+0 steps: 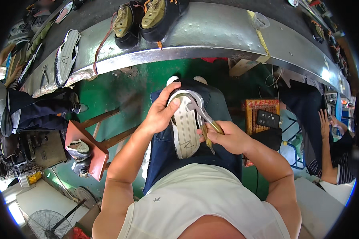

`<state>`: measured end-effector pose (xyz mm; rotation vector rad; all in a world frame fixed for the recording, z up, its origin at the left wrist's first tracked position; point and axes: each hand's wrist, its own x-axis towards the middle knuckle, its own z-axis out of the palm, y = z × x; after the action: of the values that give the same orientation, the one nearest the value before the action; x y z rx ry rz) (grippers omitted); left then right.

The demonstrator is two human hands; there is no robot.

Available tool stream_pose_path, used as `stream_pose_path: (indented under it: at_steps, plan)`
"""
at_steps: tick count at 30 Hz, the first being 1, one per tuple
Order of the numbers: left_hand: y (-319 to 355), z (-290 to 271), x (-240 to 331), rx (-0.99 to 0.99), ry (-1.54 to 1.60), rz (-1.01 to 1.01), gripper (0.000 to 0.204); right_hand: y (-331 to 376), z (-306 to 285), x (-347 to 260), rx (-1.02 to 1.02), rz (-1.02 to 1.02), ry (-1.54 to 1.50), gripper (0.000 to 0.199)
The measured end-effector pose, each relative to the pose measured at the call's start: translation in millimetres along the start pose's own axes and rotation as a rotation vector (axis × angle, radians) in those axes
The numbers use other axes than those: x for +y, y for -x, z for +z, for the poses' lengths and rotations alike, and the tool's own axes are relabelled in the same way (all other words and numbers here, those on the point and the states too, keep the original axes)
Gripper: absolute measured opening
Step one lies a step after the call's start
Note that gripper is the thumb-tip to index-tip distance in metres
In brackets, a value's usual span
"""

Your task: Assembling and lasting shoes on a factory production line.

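Observation:
On my lap lies an upturned shoe (pixel 186 131), its cream, ridged underside facing up and a pale edge rising around the toe. My left hand (pixel 160 114) is closed round the toe end, thumb on the rim. In my right hand (pixel 229 137) is a pair of pincers (pixel 205 115) with metal jaws and yellowish handles. The jaws rest at the inner edge of the toe; whether they bite on material I cannot tell. My right fingers wrap round the handles, partly hiding them.
Ahead runs a metal-edged bench (pixel 211 30) with two olive-and-black shoes (pixel 139 24), another upturned shoe (pixel 66 55) and pliers (pixel 44 74). A reddish stool (pixel 83 147) with shoes stands left. Right is a woven seat (pixel 263 105) bearing a black object (pixel 268 118). People sit on both sides.

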<state>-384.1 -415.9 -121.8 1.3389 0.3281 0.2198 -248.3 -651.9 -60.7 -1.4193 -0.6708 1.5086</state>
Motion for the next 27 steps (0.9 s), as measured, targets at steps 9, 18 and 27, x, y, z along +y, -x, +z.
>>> stream_pose_path:
  at_steps: [9,18,27]
  plan:
    - [7,-32,-3,0.013,-0.435,0.141,0.042,-39,-14,-27,-0.08,0.268,0.189,0.027]
    - [6,-54,7,0.103,-0.293,0.048,0.045,-53,24,-24,0.222,-0.074,0.835,0.02]
    - [11,-42,-15,0.241,-0.12,-0.169,0.043,-40,1,-62,-0.049,0.135,0.464,0.031]
